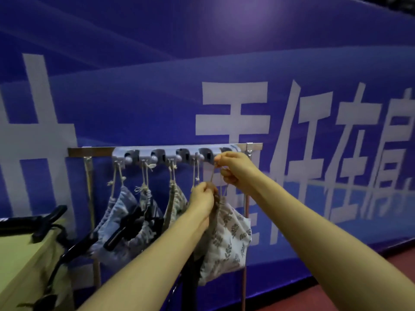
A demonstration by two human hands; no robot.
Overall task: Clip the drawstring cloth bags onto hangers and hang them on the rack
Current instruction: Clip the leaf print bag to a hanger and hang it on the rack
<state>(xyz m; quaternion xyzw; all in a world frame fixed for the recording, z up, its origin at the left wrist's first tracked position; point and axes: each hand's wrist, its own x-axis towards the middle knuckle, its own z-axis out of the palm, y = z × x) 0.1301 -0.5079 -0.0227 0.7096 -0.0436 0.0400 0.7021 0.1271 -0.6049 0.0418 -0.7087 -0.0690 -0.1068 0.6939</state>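
A grey hook strip (pixel 146 153) is fixed on a wooden rack bar (pixel 89 151). Several drawstring cloth bags hang from it by their cords. At the right end hangs a white bag with a grey leaf print (pixel 229 241). My left hand (pixel 203 199) pinches that bag's gathered neck. Just under the rightmost hook, my right hand (pixel 233 168) grips the bag's drawstring (pixel 221 187). To the left hang a pale blue bag (pixel 121 212), a striped bag (pixel 148 198) and a patterned beige bag (pixel 177 203). Black clip hangers (pixel 130 225) lie against the left bags.
A table with a yellow-green cover (pixel 24 261) stands at the lower left, with black clip hangers (pixel 42 221) on it. A large blue banner with white characters (pixel 247 108) fills the background. Red floor (pixel 336 295) shows at the lower right. The rack's wooden post (pixel 246 221) is behind the leaf-print bag.
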